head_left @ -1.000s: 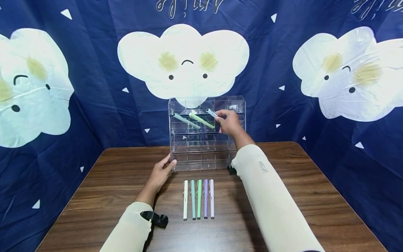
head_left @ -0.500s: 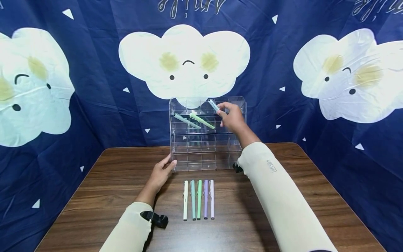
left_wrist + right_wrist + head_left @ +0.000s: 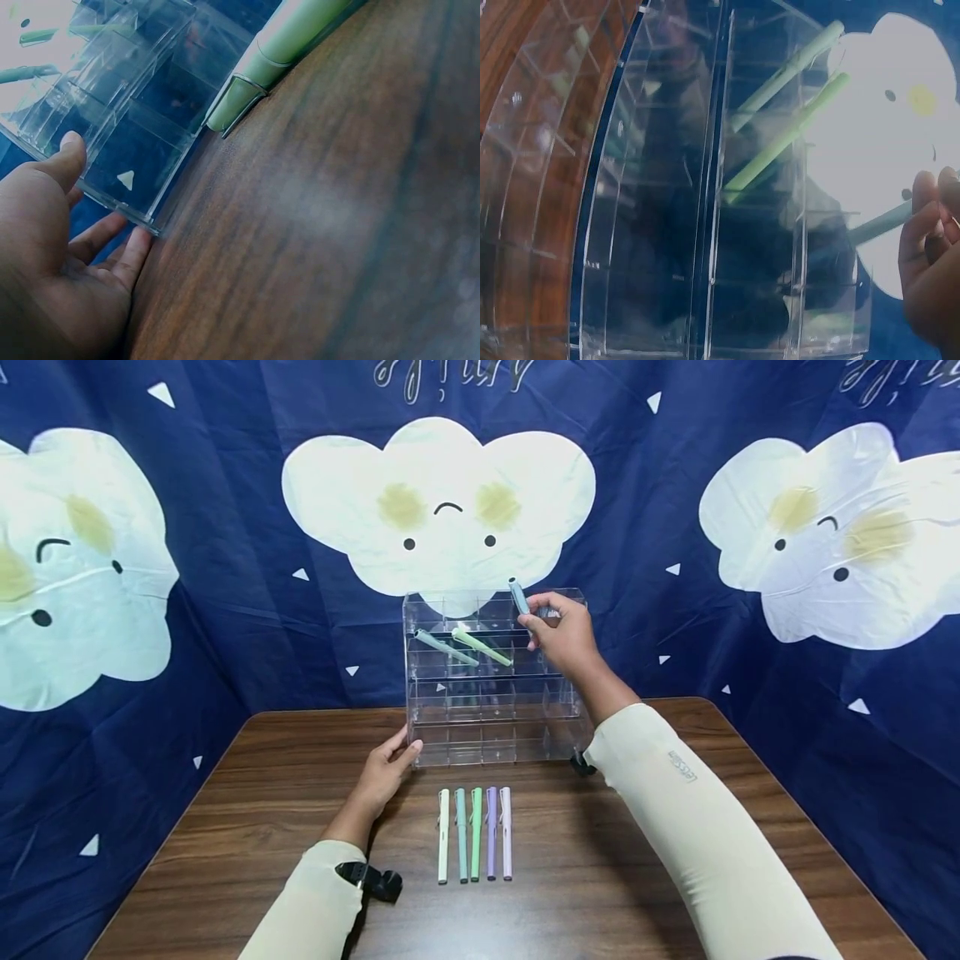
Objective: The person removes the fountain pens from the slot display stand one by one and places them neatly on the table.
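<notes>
My right hand point(image 3: 564, 628) pinches a blue-grey pen point(image 3: 518, 597) near the upper right of a clear acrylic rack point(image 3: 480, 752). The pen tilts, one end pointing up over the top edge; in the right wrist view, this pen point(image 3: 885, 223) lies partly behind the fingers. My left hand point(image 3: 382, 774) rests at the rack's lower left side, fingers extended and thumb near the front edge. In the left wrist view, the left hand's fingertips touch the bottom edge of the rack point(image 3: 154, 225). A blue-grey pen point(image 3: 446, 648) and a light green pen point(image 3: 482, 647) lean in the second row.
In front of the rack, several pens lie side by side on the wooden table point(image 3: 262, 810): cream point(image 3: 442, 835), teal point(image 3: 461, 835), green point(image 3: 476, 835), purple point(image 3: 491, 835) and lavender point(image 3: 506, 835). A blue cloud-print curtain point(image 3: 637, 527) hangs behind.
My right hand has moved up and to the right, bringing its pen from the second row to the top row and tilting it more upright. The left hand stays in place.
</notes>
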A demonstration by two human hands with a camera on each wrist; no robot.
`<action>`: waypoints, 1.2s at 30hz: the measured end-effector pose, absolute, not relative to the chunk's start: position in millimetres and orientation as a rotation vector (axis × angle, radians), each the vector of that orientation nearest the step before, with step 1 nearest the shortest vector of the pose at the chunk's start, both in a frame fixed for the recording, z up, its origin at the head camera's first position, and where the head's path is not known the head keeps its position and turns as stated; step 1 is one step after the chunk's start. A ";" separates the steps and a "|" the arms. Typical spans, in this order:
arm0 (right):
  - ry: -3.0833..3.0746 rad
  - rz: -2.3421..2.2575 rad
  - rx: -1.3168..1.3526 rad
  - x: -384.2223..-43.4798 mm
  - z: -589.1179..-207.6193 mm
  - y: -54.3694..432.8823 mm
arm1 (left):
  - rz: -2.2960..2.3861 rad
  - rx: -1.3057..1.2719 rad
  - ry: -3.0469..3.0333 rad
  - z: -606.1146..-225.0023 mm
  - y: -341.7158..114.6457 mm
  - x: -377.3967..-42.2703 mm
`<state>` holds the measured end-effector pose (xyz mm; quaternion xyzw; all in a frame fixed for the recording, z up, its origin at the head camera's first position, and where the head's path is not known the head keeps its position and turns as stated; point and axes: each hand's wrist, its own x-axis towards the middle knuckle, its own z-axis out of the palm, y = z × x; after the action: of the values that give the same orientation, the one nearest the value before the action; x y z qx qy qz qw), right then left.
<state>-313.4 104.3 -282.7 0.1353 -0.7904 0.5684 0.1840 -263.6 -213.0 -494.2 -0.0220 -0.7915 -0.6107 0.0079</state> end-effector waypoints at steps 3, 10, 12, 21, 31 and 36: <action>-2.194 1.625 0.434 -302.6 -288.6 106.0 | -1.921 -0.063 -2.468 -494.1 -212.3 -262.4; -2.154 1.745 0.574 -272.0 -309.2 107.1 | -1.899 -0.063 -2.480 -493.2 -210.6 -261.0; -2.169 1.783 0.588 -264.0 -315.8 108.3 | -1.901 -0.059 -2.479 -493.2 -210.3 -260.9; -2.235 2.016 0.563 -239.3 -348.1 120.2 | -1.925 -0.066 -2.473 -493.0 -210.8 -263.0; -2.384 2.076 0.490 -220.1 -386.6 122.3 | -1.915 -0.073 -2.471 -491.2 -212.9 -264.9; -2.501 2.005 0.488 -211.1 -403.6 123.4 | -1.913 -0.059 -2.481 -491.4 -212.7 -265.6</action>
<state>-211.1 123.4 -403.6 0.1502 -0.7704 0.6176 -0.0502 -265.6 -212.7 -491.4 -0.0188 -0.7919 -0.6104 0.0041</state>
